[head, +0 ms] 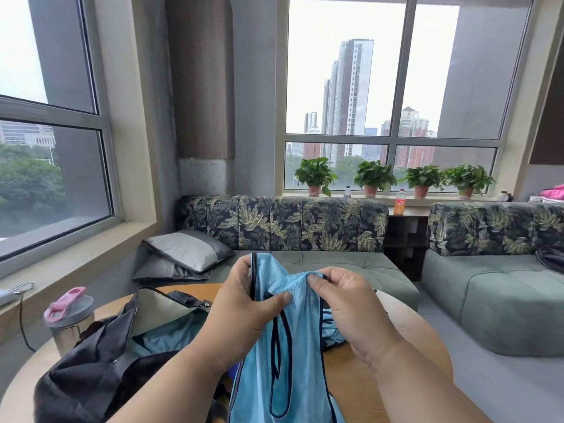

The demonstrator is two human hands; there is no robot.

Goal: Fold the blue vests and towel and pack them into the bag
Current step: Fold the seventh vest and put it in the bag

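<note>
A light blue mesh vest with dark trim [283,346] is pinched at its top edge by the left hand [244,303] and right hand [345,303], hanging lengthwise toward the viewer, with the open black fabric bag [100,355] lying nearer the left grip on the round wooden surface [406,315].

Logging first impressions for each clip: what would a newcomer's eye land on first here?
First the light blue vest, held up at centre by both hands, the left hand and right hand each pinching its top edge. Next the open dark bag on the round table at lower left, with blue fabric inside it.
</note>
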